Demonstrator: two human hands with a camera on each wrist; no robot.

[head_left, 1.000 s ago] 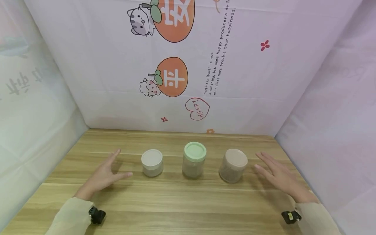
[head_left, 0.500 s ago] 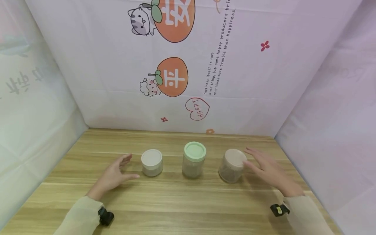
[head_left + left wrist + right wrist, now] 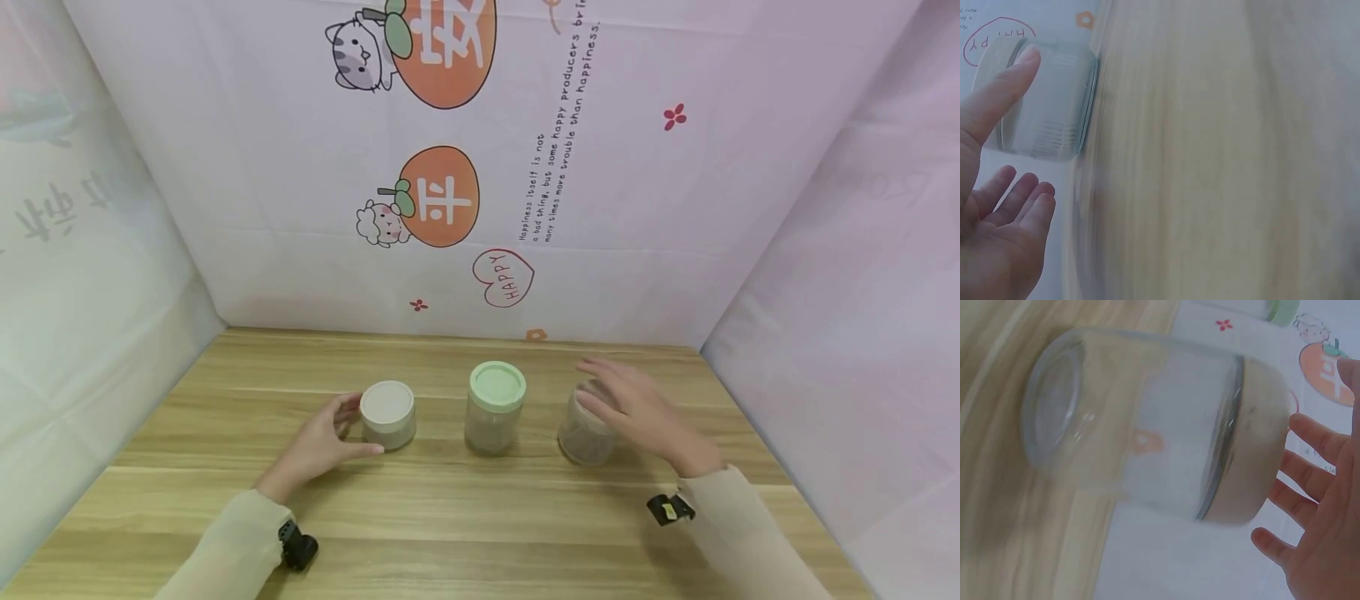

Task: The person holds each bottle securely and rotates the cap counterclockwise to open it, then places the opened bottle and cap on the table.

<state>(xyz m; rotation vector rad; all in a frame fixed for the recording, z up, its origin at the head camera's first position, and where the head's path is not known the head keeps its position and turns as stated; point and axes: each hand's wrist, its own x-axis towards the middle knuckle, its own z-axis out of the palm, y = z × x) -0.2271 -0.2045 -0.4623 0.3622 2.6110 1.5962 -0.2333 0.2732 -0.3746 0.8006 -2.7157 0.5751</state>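
Note:
A short glass jar with a white lid [image 3: 387, 403] stands on the left in the head view. My left hand [image 3: 321, 443] is at its left side, thumb in front and fingers behind, not wrapped round it. In the left wrist view the thumb overlaps this jar [image 3: 1054, 106] and the fingers stay apart from it. On the right, a taller clear jar with a beige lid [image 3: 582, 440] stands upright, partly hidden by my right hand [image 3: 641, 412]. That hand reaches over the lid, its fingers extended. The right wrist view has the fingertips beside the lid [image 3: 1250, 440].
Between the two jars stands a glass jar with a green lid [image 3: 497, 408]. All stand on a wood-grain table [image 3: 480, 517]. A printed white cloth [image 3: 300, 250] rises at the back, and more cloth hangs at both sides.
My left hand has moved right, up to the white-lidded jar. My right hand has moved left from beside the beige-lidded jar to over its lid. The jars have stayed in place.

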